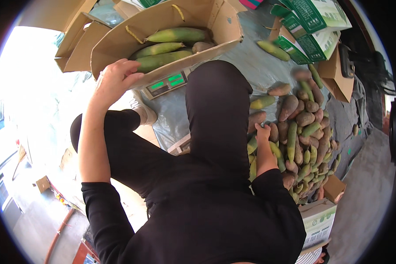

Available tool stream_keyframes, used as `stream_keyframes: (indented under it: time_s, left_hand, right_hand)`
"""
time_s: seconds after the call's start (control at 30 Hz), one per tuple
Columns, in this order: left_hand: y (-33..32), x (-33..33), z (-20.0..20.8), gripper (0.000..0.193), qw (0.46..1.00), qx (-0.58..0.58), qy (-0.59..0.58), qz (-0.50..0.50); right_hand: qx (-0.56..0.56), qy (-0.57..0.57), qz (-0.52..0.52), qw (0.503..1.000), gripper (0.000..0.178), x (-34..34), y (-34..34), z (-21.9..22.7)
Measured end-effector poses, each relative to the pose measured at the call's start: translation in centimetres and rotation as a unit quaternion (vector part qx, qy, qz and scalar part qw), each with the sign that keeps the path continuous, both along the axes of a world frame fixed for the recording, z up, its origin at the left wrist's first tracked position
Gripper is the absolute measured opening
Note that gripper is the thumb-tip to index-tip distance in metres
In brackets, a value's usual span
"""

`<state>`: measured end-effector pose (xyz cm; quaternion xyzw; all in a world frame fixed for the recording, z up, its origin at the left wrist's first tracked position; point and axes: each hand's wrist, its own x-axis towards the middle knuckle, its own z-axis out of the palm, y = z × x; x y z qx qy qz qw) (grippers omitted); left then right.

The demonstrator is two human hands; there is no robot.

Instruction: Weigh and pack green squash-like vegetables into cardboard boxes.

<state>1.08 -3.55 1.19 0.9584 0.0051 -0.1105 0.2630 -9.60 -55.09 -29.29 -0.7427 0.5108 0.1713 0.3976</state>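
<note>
A cardboard box [226, 33] with yellow rope handles stands at the far left on a digital scale [166, 85] with green lit displays. Inside lie long green radishes [165, 60] and a brown sweet potato [202, 46]. My left hand [116, 79] is closed over the box's near left rim, fingers inside and thumb outside, close to a radish. To the right of my knee, my right hand [263, 131] has its fingers closed at the lower end of a reddish-brown sweet potato [256, 119]. That sweet potato lies by a large pile of sweet potatoes [305, 119] and green radishes [291, 141].
Green and white printed cartons [312, 33] stand at the far right, beside a brown box [339, 75]. Another carton [319, 222] sits at the near right, with a person partly visible below it. Plastic sheeting [246, 72] covers the ground. A lone radish [273, 50] lies near the cartons.
</note>
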Motion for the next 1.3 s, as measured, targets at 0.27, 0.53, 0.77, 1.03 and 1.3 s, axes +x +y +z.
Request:
stream_keyframes:
  time_s: [0.27,0.53,0.77,1.03,1.3]
  left_hand:
    - [-0.6,1.2,-0.2,0.029,1.000,-0.006,0.003,0.005]
    - [-0.3,0.8,-0.5,0.029,1.000,0.011,-0.004,0.003]
    - [-0.2,0.9,-0.4,0.027,1.000,0.011,-0.008,-0.018]
    - [0.2,0.4,-0.2,0.026,0.999,0.033,-0.020,-0.015]
    - [0.5,0.5,-0.5,0.028,1.000,0.014,-0.017,-0.005]
  right_hand:
    - [0.007,0.034,-0.032,0.999,0.087,0.2,-0.7,-1.1]
    - [0.111,0.037,-0.131,0.984,0.088,1.2,-0.1,-2.3]
    - [0.164,0.077,-0.190,0.965,0.077,1.0,-1.7,-3.8]
    - [0.239,-0.101,-0.079,0.962,0.071,1.9,2.3,1.7]
    - [0.258,-0.320,0.168,0.896,0.066,10.8,5.4,12.5]
